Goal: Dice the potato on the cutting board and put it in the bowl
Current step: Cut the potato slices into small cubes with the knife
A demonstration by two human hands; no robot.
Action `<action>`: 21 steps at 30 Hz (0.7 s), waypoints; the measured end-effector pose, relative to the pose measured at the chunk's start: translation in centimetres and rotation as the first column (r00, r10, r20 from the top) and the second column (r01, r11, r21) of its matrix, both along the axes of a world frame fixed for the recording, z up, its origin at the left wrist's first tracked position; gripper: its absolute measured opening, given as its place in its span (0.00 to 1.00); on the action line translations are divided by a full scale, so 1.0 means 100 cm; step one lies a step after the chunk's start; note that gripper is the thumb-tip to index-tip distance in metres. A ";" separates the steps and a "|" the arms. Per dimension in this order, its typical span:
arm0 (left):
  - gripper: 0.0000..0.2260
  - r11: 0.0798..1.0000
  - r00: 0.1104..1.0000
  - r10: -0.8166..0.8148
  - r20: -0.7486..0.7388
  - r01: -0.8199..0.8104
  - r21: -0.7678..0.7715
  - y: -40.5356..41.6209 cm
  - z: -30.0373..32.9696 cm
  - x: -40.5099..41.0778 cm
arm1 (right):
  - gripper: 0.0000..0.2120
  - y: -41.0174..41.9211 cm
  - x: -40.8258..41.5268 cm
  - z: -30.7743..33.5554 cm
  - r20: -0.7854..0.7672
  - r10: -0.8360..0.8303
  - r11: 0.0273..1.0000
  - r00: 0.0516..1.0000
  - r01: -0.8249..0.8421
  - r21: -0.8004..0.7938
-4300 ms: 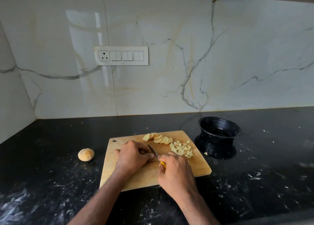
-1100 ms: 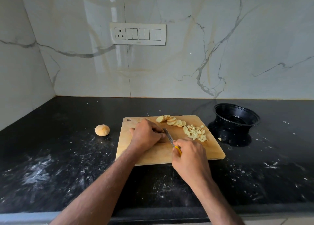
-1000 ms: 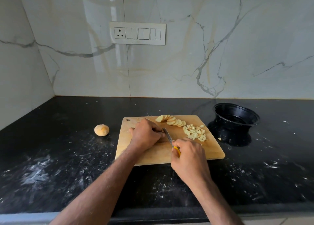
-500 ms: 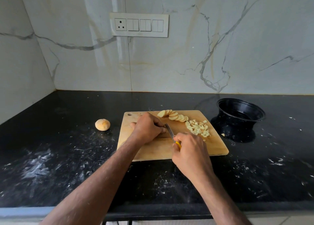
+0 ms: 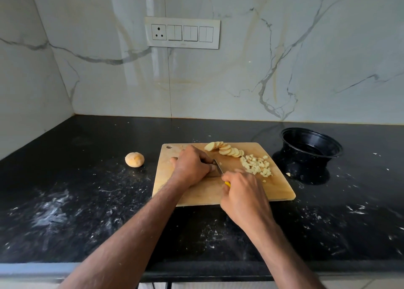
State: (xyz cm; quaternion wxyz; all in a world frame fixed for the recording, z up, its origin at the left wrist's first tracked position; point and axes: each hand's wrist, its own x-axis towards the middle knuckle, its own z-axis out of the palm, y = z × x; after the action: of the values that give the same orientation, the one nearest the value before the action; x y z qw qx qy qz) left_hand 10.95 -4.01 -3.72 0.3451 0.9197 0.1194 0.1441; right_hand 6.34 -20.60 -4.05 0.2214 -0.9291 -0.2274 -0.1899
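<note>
A wooden cutting board [image 5: 196,192] lies on the black counter. At its far edge sits a row of potato slices [image 5: 227,150], and to their right a heap of diced potato [image 5: 256,166]. My left hand [image 5: 191,166] curls over potato pieces on the board and hides them. My right hand [image 5: 244,193] grips a yellow-handled knife [image 5: 218,167], its blade right beside my left fingers. The black bowl [image 5: 311,146] stands to the right of the board and looks empty.
A potato end piece [image 5: 134,159] lies on the counter left of the board. A small potato bit [image 5: 288,174] rests beside the bowl. A marble wall with a switch panel [image 5: 182,33] rises behind. The counter's front edge is close to me.
My right hand with the knife has shifted slightly and is blurred with motion. My left hand has kept its place on the potato. The view has drifted a little.
</note>
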 end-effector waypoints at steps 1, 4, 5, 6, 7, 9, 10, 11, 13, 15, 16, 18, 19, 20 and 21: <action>0.02 1.000 1.000 -0.001 -0.001 0.001 -0.002 0.000 0.000 0.000 | 0.13 -0.005 -0.004 -0.001 -0.004 0.000 1.000 1.000 0.000 0.014; 0.02 1.000 1.000 -0.011 0.006 0.011 -0.003 0.001 -0.002 0.002 | 0.11 -0.020 -0.014 -0.001 -0.035 -0.002 0.999 0.999 0.004 0.051; 0.02 1.000 1.000 -0.014 0.009 0.014 -0.006 0.000 -0.001 0.002 | 0.11 -0.025 -0.016 -0.001 -0.048 0.001 0.998 0.999 0.002 0.059; 0.03 1.000 1.000 -0.015 0.012 0.015 -0.009 0.000 -0.001 0.002 | 0.10 -0.030 -0.018 0.000 -0.063 0.004 0.998 0.998 0.000 0.068; 0.03 1.000 1.000 -0.016 0.013 0.016 -0.013 0.000 0.000 0.001 | 0.10 -0.034 -0.019 0.001 -0.074 0.004 0.997 0.997 0.002 0.083; 0.03 1.000 1.000 -0.024 0.013 0.024 -0.020 0.000 0.001 0.000 | 0.09 -0.040 -0.019 0.004 -0.071 -0.013 0.989 0.997 0.023 0.144; 0.03 0.999 0.999 -0.029 0.015 0.030 -0.025 0.000 0.002 -0.001 | 0.08 -0.040 -0.018 0.005 -0.054 -0.028 0.982 0.998 0.037 0.184; 0.03 0.999 0.999 -0.033 0.017 0.034 -0.036 0.000 0.002 -0.002 | 0.06 -0.038 -0.017 0.007 -0.031 -0.041 0.974 0.999 0.047 0.220; 0.04 0.997 0.999 -0.036 0.031 0.038 -0.069 0.000 0.002 -0.004 | 0.03 -0.030 -0.013 0.009 0.014 -0.048 0.966 0.999 0.043 0.256; 0.04 0.995 0.998 -0.033 0.045 0.037 -0.091 0.000 0.003 -0.006 | 0.03 -0.020 -0.009 0.007 0.038 -0.041 0.965 0.998 0.029 0.260; 0.04 0.995 0.998 -0.033 0.051 0.038 -0.096 0.000 0.003 -0.007 | 0.05 -0.016 -0.007 0.005 0.036 -0.039 0.967 0.999 0.028 0.255; 0.04 0.994 0.997 -0.041 0.057 0.047 -0.097 0.000 0.004 -0.009 | 0.07 -0.011 -0.003 0.000 0.015 -0.031 0.971 0.999 0.027 0.236; 0.04 0.994 0.997 -0.047 0.058 0.053 -0.096 0.000 0.004 -0.009 | 0.08 -0.009 -0.003 -0.003 0.009 -0.025 0.974 1.000 0.023 0.225; 0.04 0.994 0.997 -0.053 0.056 0.058 -0.095 0.000 0.004 -0.009 | 0.08 -0.008 -0.003 -0.004 0.010 -0.021 0.977 1.000 0.018 0.214; 0.04 0.994 0.997 -0.054 0.053 0.059 -0.094 0.001 0.004 -0.009 | 0.08 -0.007 -0.003 -0.005 0.017 -0.017 0.979 1.000 0.013 0.205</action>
State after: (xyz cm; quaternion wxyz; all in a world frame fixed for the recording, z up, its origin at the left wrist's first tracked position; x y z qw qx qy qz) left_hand 10.09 -3.96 -3.29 0.3952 0.9014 0.0914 0.1514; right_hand 6.05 -21.28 -4.56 0.3121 -0.9013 -0.2016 -0.2228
